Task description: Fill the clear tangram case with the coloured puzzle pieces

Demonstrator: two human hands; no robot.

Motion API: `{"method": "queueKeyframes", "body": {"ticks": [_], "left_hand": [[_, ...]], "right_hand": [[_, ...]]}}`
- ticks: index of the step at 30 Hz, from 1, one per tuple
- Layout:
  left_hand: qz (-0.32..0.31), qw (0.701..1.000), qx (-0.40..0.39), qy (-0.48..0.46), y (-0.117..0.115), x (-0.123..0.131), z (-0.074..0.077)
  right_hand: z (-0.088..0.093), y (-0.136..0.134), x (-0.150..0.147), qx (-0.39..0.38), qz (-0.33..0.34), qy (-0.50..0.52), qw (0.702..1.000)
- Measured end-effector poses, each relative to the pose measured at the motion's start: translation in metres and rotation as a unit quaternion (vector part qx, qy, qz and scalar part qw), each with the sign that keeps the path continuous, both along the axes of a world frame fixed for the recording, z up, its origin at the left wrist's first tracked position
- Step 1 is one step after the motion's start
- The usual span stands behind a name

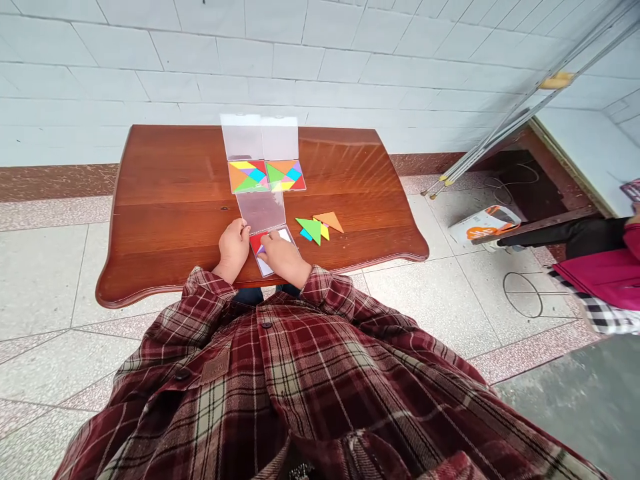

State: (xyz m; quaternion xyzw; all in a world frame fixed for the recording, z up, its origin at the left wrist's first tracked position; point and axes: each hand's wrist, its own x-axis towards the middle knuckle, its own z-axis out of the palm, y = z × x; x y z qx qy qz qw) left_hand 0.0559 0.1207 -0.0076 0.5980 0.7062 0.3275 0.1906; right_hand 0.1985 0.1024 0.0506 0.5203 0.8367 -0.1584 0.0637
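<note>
An open case (266, 272) with a clear raised lid (261, 210) lies near the table's front edge. A red piece (257, 241) and a bit of purple show inside it, beside a white area. My right hand (284, 256) reaches over the case, fingertips down on the purple piece. At the case's left side is my left hand (234, 248), its fingers pinched near the lid's lower corner; what they hold is too small to tell. Right of the case lie a green triangle (311, 230), an orange triangle (331, 221), a yellow piece (325, 231) and a blue piece (306, 235).
Two filled tangram cases (248, 177) with upright clear lids stand behind on the brown table (170, 220). Crutches (480, 147) lean at the right wall near a white and orange box (485, 223). A person in magenta (600, 270) is at the far right.
</note>
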Motion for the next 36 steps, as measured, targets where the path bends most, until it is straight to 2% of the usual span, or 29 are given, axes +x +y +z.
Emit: {"method": "queueKeyframes", "body": {"ticks": [4,8,14,20,25,31,36], "left_hand": [[0.001,1.0,0.003,-0.004,0.001,-0.001,-0.001],[0.0,1.0,0.0,0.0,0.002,-0.002,-0.001],[-0.002,1.0,0.004,0.006,0.001,-0.003,0.0],[-0.005,1.0,0.01,0.004,0.001,-0.003,-0.002],[-0.002,1.0,0.014,-0.004,0.001,-0.002,-0.002],[-0.002,1.0,0.009,-0.004,0.001,-0.002,-0.001],[-0.004,1.0,0.011,0.009,0.001,-0.003,-0.001]], "right_hand": [[0.002,0.005,0.009,0.016,0.09,-0.031,0.995],[0.002,0.011,0.016,0.005,0.125,-0.056,0.99],[0.003,0.013,0.022,0.001,0.097,-0.046,0.994],[0.009,0.012,0.042,-0.032,0.066,-0.014,0.997],[0.005,0.012,0.051,-0.052,0.069,-0.024,0.996],[0.011,0.008,0.052,-0.07,0.073,-0.047,0.994],[0.011,0.013,0.053,-0.109,0.064,-0.024,0.992]]}}
